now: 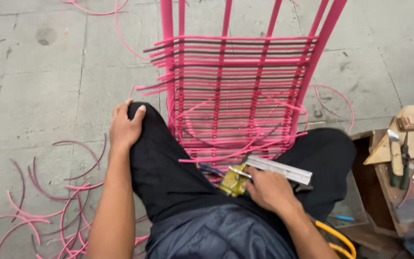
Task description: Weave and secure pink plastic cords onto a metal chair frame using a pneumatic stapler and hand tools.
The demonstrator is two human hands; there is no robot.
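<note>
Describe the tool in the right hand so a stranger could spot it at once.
Start at the tall pink woven frame standing between the seated person's knees. At its foot, on the black-trousered lap, the right hand holds a staple gun. Its brass-yellow body and long silver metal rail set it apart from the pink strips around it.

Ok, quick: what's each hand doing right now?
Left hand: open, resting on the knee, holding nothing.
Right hand: closed on a staple gun, next to the pink woven frame.
</note>
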